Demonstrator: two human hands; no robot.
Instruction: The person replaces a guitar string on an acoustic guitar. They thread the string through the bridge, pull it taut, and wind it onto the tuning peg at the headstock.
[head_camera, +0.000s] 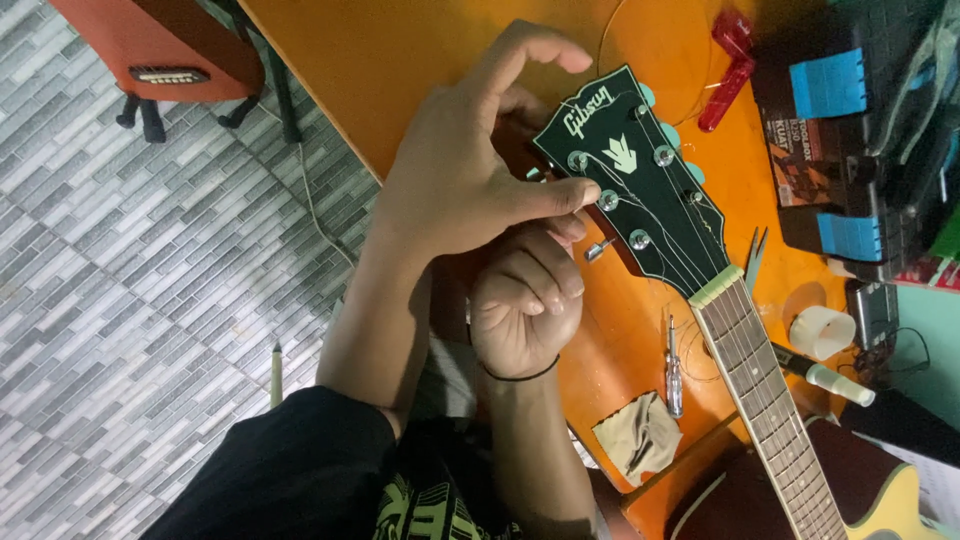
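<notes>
Fingers of left hand (455, 175) pinch a tuning post on the headstock (630, 180) (right hand (525, 300) fisted below)

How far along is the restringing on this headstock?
Looks done: strings already run from the nut up to several tuner posts on the headstock. In hand: left hand pinches at a post on the near edge; right hand is curled at a tuner key below. Left: cannot tell tension or trimming; screwdriver and cloth lie unused.
</notes>
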